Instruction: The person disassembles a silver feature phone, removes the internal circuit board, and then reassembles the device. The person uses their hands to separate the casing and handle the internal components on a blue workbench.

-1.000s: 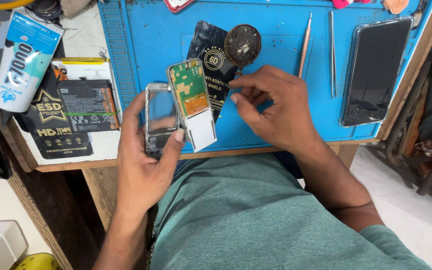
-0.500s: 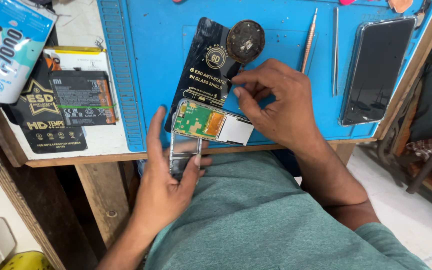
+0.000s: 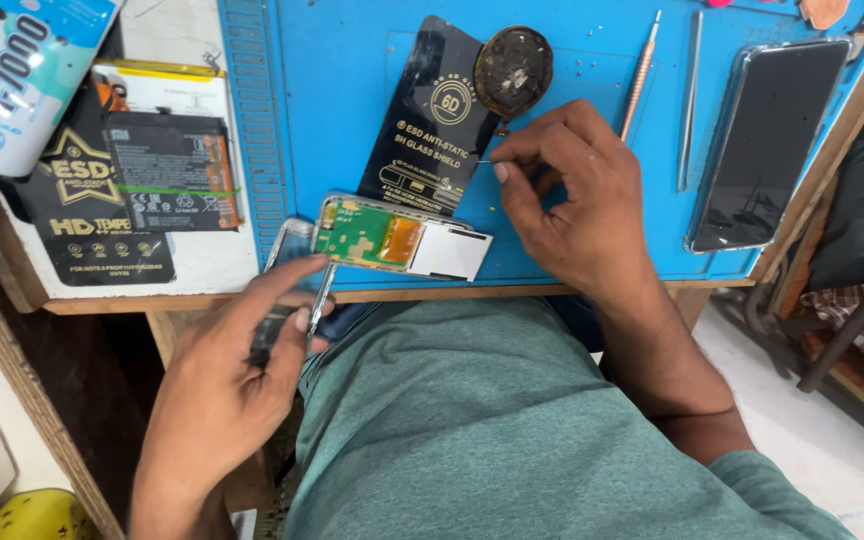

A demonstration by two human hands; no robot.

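Head view: opened phone (image 3: 392,238) now laid flatter at worktop (image 3: 592,270) front edge than a second ago, left hand (image 3: 237,380) fingers closed on its frame, right hand (image 3: 577,195) pinching a small part.

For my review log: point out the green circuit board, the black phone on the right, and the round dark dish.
green circuit board (image 3: 352,232), head view, middle of green area
black phone (image 3: 770,140), head view, screen centre
round dark dish (image 3: 513,72), head view, its centre
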